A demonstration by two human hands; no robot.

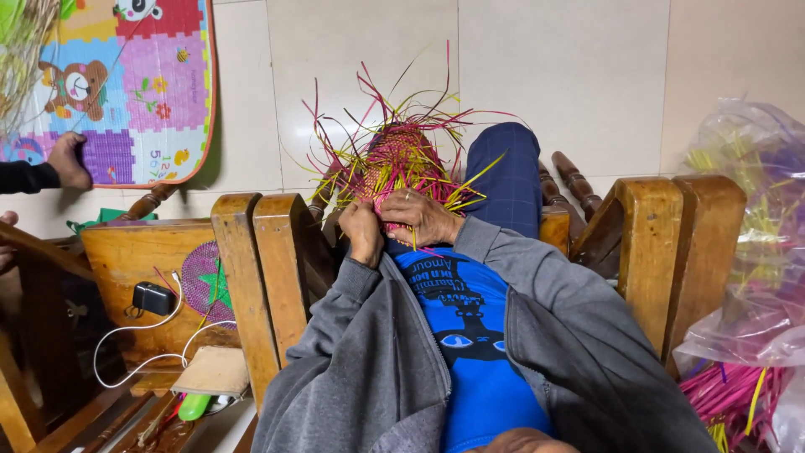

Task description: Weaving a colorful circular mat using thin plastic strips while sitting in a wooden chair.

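At the 12 o'clock side of the lap, the half-woven basket (394, 164) has a dense woven body but many loose pink and yellow strips (470, 189) unwoven, while the left hand (362, 231) and right hand (423, 216) are both closed on its near edge.

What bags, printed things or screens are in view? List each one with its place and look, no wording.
Clear plastic bag: far right beside the chair, crumpled, full of pink, yellow and purple strips.
Play mat: upper left on the floor, coloured squares with cartoon animals.
Blue shirt: bottom centre, dark print.
No screens.
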